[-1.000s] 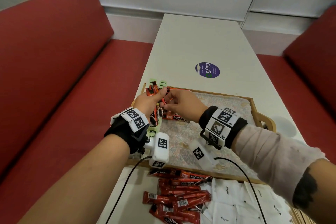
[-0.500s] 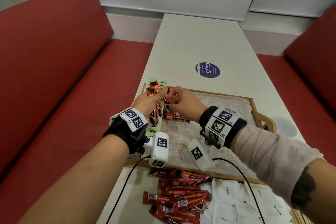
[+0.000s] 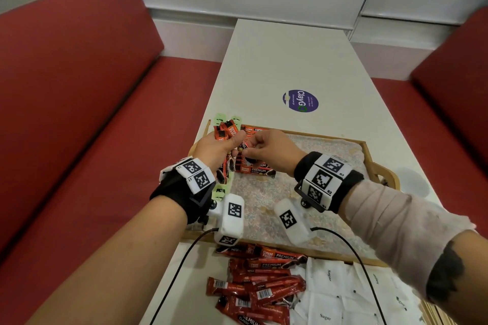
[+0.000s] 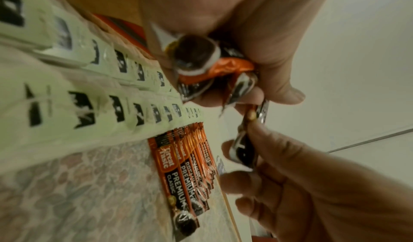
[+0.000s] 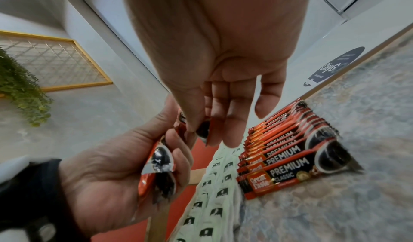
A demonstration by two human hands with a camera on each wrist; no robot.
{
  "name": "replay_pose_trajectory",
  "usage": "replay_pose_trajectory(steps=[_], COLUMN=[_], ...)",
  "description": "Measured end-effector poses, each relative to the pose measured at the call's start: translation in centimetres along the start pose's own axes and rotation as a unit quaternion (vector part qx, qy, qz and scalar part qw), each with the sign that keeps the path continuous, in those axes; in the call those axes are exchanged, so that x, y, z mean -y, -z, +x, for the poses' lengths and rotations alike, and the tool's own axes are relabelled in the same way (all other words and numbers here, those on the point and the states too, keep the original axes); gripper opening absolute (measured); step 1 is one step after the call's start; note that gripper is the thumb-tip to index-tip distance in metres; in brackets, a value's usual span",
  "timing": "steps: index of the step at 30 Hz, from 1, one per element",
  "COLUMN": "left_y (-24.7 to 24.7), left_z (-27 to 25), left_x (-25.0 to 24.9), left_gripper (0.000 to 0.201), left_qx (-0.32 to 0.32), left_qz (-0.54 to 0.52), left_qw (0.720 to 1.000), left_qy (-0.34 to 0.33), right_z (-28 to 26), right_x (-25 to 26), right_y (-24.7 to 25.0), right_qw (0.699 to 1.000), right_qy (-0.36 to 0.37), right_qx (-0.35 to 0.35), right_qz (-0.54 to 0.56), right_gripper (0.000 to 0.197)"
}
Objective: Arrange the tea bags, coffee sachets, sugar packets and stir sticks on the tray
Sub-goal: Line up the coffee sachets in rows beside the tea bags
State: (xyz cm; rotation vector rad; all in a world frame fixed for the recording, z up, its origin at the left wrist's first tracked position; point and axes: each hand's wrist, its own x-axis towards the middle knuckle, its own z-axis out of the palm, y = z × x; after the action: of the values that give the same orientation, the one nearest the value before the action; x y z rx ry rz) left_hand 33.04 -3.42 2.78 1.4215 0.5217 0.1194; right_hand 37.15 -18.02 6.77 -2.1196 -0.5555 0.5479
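Foil coffee sachets look light, floppy and slick. The left hand (image 3: 215, 149) clutches a bunch (image 3: 226, 131) over the tray (image 3: 368, 152); right hand (image 3: 266, 152) fingers (image 5: 202, 120) pinch one sachet (image 4: 243, 150) near its end. I'd grip mid-length so it doesn't droop or slide.

glossy foil coffee sachets (image 5: 288, 164), wooden tray (image 3: 380, 166)
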Motion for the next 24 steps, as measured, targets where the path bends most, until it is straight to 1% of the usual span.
replay_pose_trajectory(steps=[2,4,6,10,12,14,16,18,20,24], left_y=[0.2,0.4,0.6,0.9,1.0,1.0,1.0,1.0,1.0,0.9], left_z=[0.0,0.0,0.1,0.1,0.1,0.1,0.1,0.1,0.2,0.3], left_x=[-0.3,-0.7,-0.8,-0.9,-0.9,-0.9,-0.8,-0.9,-0.8,-0.6], left_gripper=[0.05,0.034,0.022,0.02,0.02,0.021,0.021,0.021,0.021,0.022], left_qx=[-0.009,-0.02,-0.028,-0.031,-0.029,-0.026,-0.026,-0.028,-0.03,-0.032], left_qz=[-0.01,-0.029,-0.036,-0.045,-0.05,-0.06,-0.057,-0.055,-0.053,-0.054], left_qw=[1.0,0.999,0.999,0.998,0.998,0.998,0.998,0.998,0.998,0.998], left_qy=[0.005,0.003,0.007,0.012,0.019,0.026,0.026,0.025,0.028,0.029], right_z=[0.1,0.1,-0.1,-0.3,-0.4,-0.4,-0.4,-0.3,-0.1,0.0], right_x=[-0.4,-1.0,-1.5,-2.0,-2.1,-2.3,-2.3,-2.3,-2.2,-2.2], right_y=[0.4,0.8,1.0,0.9,0.6,0.2,-0.1,-0.4,-0.4,-0.3], right_qw=[0.998,0.991,0.983,0.957,0.941,0.93,0.922,0.916,0.912,0.91], right_qy=[0.0,-0.001,-0.006,-0.026,-0.041,-0.043,-0.046,-0.052,-0.057,-0.057], right_qx=[-0.022,-0.033,-0.027,0.008,0.018,0.019,0.014,0.01,0.007,0.004], right_qz=[-0.058,-0.128,-0.181,-0.29,-0.334,-0.364,-0.384,-0.397,-0.406,-0.41], right_gripper=[0.025,0.026,0.02,0.01,0.012,0.01,0.001,0.005,0.003,0.005])
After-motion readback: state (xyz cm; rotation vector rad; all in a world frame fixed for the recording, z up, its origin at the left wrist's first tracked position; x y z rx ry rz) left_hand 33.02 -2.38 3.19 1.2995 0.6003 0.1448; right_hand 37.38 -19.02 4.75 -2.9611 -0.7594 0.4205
